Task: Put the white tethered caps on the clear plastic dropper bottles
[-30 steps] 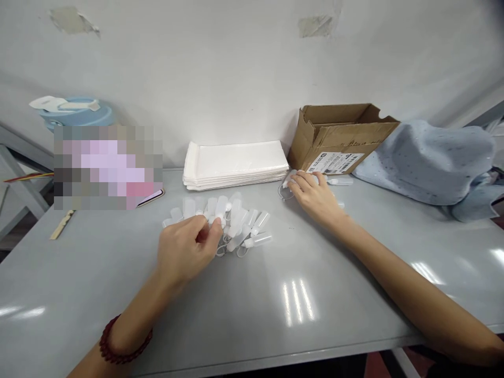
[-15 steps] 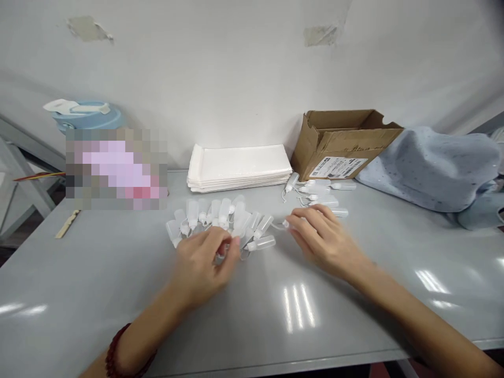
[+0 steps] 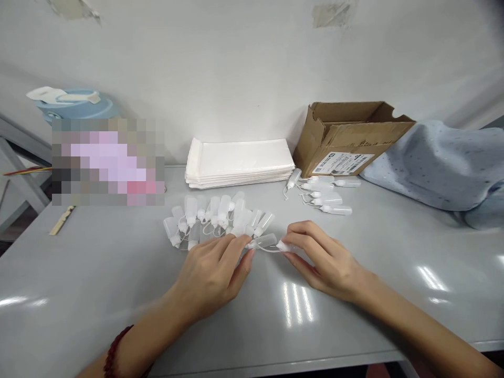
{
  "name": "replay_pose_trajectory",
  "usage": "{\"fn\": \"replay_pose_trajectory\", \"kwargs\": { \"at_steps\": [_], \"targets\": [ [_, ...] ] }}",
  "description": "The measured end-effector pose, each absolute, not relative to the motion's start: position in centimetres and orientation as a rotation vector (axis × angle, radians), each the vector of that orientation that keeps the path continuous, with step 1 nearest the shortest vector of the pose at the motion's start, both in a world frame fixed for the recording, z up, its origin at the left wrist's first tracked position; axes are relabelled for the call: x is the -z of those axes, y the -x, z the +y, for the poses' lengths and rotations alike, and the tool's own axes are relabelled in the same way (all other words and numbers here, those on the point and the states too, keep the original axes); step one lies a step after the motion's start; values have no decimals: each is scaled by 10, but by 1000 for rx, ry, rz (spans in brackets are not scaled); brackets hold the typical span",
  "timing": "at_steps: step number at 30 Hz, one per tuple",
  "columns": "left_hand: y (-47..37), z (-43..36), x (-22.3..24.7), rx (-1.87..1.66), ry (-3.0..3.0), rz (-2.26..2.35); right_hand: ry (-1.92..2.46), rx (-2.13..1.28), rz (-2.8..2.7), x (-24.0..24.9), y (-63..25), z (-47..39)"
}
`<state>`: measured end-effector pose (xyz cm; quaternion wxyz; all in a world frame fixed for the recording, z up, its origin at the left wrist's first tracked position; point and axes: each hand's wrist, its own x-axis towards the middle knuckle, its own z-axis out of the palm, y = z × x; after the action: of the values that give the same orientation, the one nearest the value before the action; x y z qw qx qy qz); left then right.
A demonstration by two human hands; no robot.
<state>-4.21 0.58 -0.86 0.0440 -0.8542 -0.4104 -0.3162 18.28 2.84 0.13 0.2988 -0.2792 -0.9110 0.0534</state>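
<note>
My right hand (image 3: 323, 260) pinches a small clear squeeze bottle between thumb and fingers. Its white cap (image 3: 281, 245) sticks out to the left, and the fingers hide most of its body. A thin curved cord or tube runs left from that cap. My left hand (image 3: 218, 268) has thumb and forefinger closed around the nozzle end of another squeeze bottle (image 3: 265, 240), whose body points right. Behind the left hand lies a pile of similar bottles (image 3: 224, 207), partly covered by the fingers.
Several more bottles (image 3: 328, 198) lie before an open cardboard box (image 3: 354, 142). White flat packets (image 3: 240, 160) are stacked by the wall. Blue cloth (image 3: 437, 163) lies at right. A blue lidded container (image 3: 79, 105) and a blurred patch (image 3: 106, 163) are at left.
My left hand has moved right to the nozzle of the lone bottle. My right hand has come slightly lower, its bottle now beside that one. The view has shifted slightly.
</note>
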Motion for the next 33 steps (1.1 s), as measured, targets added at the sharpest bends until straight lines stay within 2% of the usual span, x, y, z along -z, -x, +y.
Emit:
{"fn": "replay_pose_trajectory", "kwargs": {
  "at_steps": [15,33],
  "targets": [
    [38,3,9,984,2656,-1174,752,-294,-2417,-1,-179,26],
    [36,2,13,898,2701,-1168,736,-271,-2460,-2,-176,24]
  ]
}}
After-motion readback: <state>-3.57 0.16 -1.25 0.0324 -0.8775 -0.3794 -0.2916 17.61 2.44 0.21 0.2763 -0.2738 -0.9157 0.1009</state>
